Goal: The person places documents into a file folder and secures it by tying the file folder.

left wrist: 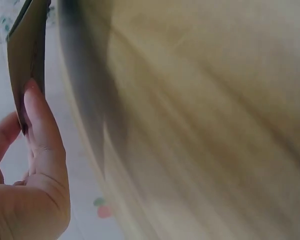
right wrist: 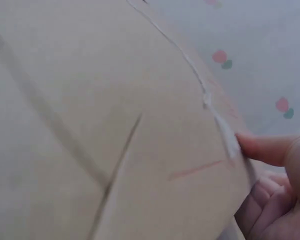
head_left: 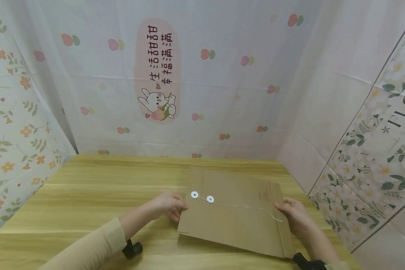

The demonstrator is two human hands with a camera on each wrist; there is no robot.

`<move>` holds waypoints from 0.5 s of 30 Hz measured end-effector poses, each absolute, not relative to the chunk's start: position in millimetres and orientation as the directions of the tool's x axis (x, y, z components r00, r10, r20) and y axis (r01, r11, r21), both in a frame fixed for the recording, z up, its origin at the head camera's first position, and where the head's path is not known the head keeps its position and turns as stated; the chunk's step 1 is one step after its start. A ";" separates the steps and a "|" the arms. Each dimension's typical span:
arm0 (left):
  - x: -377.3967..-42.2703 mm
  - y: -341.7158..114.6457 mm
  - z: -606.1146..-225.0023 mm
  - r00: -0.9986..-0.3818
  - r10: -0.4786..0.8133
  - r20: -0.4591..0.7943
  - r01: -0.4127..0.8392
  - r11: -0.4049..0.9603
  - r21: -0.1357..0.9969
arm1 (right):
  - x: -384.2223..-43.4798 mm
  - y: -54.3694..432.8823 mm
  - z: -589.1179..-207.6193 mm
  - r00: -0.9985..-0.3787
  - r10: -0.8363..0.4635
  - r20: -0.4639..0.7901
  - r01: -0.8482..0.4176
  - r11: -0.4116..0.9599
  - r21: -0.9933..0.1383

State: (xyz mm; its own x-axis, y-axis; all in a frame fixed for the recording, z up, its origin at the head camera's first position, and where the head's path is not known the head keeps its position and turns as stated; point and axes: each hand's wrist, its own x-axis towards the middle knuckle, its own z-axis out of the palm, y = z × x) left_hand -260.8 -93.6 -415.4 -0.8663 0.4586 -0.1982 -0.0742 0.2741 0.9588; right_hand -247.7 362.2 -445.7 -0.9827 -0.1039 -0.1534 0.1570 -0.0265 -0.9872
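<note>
A brown kraft paper document envelope [head_left: 236, 225] is held between both hands over the table, its near edge raised. Two white button discs [head_left: 210, 199] sit near its left end, and a thin white string [head_left: 243, 205] runs from them toward the right end. My left hand [head_left: 168, 205] pinches the left edge; in the left wrist view the thumb and fingers [left wrist: 42, 125] grip the envelope [left wrist: 30, 55] from either side. The right hand [head_left: 295, 215] pinches the opposite edge, its thumb [right wrist: 265, 150] on the face beside the string's end and the fingers curled behind.
The wood-grain table [head_left: 98, 195] stretches out left of the envelope. A pale printed curtain [head_left: 222, 93] hangs behind it, with floral cloth [head_left: 17, 112] on the left and more cloth [head_left: 374, 150] on the right. Black straps [head_left: 132, 249] are on the wrists.
</note>
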 end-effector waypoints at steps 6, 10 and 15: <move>-247.7 -84.8 -421.0 -0.833 0.508 -0.217 -0.073 0.287 0.955 | -250.0 373.5 -445.3 -0.979 -0.125 -0.158 0.122 0.254 -0.960; -243.2 -79.1 -423.8 -0.825 0.509 -0.246 -0.089 0.312 0.946 | -253.1 377.7 -446.1 -0.985 -0.048 -0.164 0.128 0.432 -0.893; -240.3 -72.4 -428.4 -0.823 0.502 -0.268 -0.101 0.335 0.937 | -256.5 378.6 -442.7 -0.993 0.033 -0.110 0.106 0.627 -0.772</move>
